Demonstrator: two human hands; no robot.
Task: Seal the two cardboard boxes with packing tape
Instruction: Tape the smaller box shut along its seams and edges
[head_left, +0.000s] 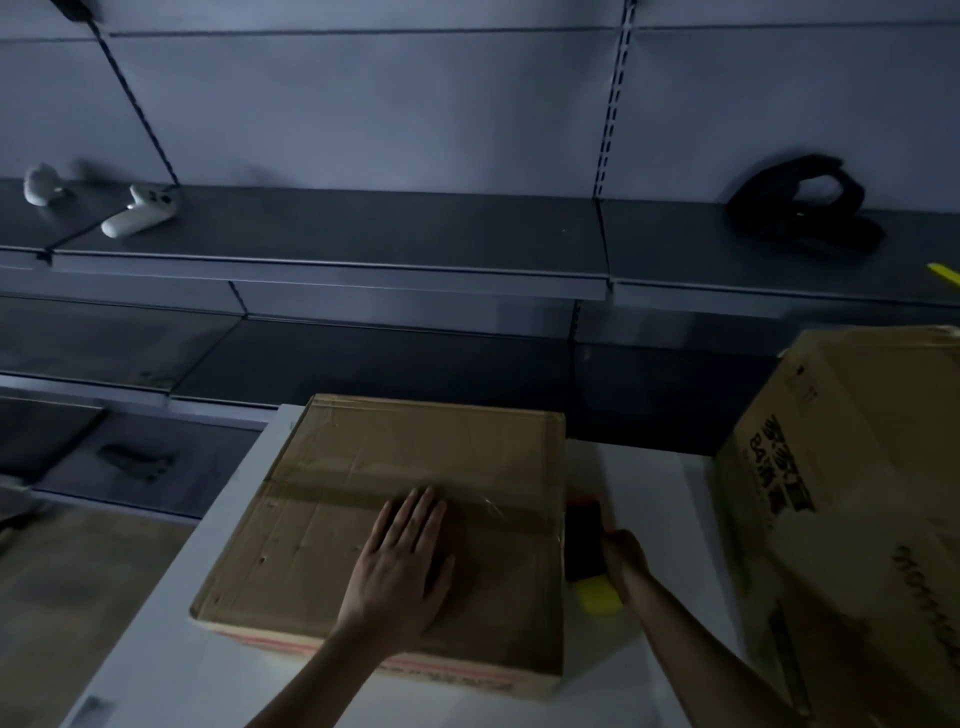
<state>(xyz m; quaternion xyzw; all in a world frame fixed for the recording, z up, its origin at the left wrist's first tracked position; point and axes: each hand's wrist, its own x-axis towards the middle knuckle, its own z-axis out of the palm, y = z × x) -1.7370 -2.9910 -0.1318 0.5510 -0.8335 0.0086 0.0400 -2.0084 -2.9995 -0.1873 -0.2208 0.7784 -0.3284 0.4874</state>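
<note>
- Dim light, view forward and down over a white worktop (156, 649) in the lower half of the frame.
- Box (311, 561) sits lower centre on the worktop, flaps closed, top face up.
- Tape (322, 493) runs as a glossy strip across the box top from the left edge to the right edge, over the flap seam.
- Left hand (405, 561) lies flat on the box top, fingers straight and slightly spread, fingertips on the tape.
- Right hand (623, 556) is just off the box's right edge, fingers curled round the dispenser (584, 540).
- Dispenser: black body, yellow lower part, a bit of orange at the top; it sits against the box's right side, where the tape reaches the edge.
- Big box (857, 493) fills the right of the frame, tilted, dark print on its side; apart from the first box, with bare worktop between.
- Dark shelf (337, 228) crosses the upper middle; white controller (137, 210) on it at upper left, black strap (805, 202) at upper right.
</note>
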